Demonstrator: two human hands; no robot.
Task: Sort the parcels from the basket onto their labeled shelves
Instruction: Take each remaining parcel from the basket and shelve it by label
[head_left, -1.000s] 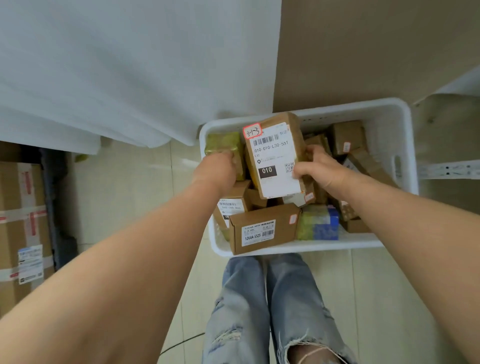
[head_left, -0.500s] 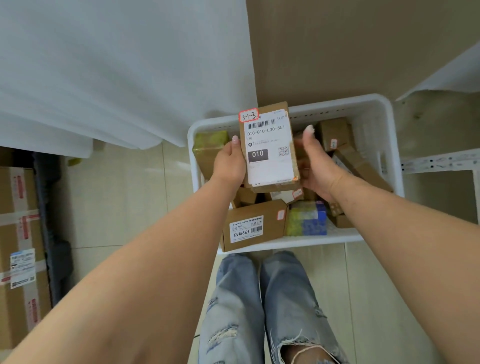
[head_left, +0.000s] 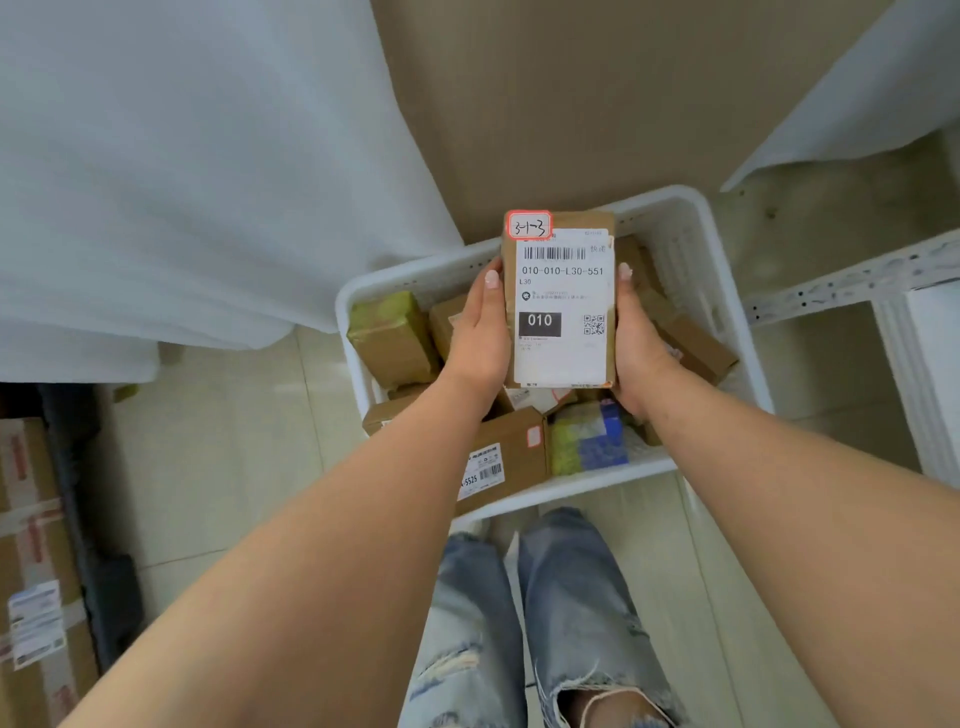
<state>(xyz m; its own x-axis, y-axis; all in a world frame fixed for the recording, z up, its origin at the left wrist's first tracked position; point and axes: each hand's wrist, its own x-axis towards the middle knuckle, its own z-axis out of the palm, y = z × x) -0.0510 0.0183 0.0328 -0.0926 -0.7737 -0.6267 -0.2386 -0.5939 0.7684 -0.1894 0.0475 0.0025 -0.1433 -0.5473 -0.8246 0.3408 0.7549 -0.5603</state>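
Both hands, left hand (head_left: 480, 343) and right hand (head_left: 636, 348), clasp one parcel (head_left: 561, 306) by its sides above the basket (head_left: 727, 291). Loads of boxes still inside, so sorting's barely started imo.

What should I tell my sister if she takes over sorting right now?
Left hand and right hand grip one parcel by its sides, label up, above the white basket. Its red-edged sticker seems to read 3-1-3. Done: that parcel is out of the basket. Left: put it on its matching shelf, then sort the others in the basket, such as the yellow-taped box and the blue and yellow packet.
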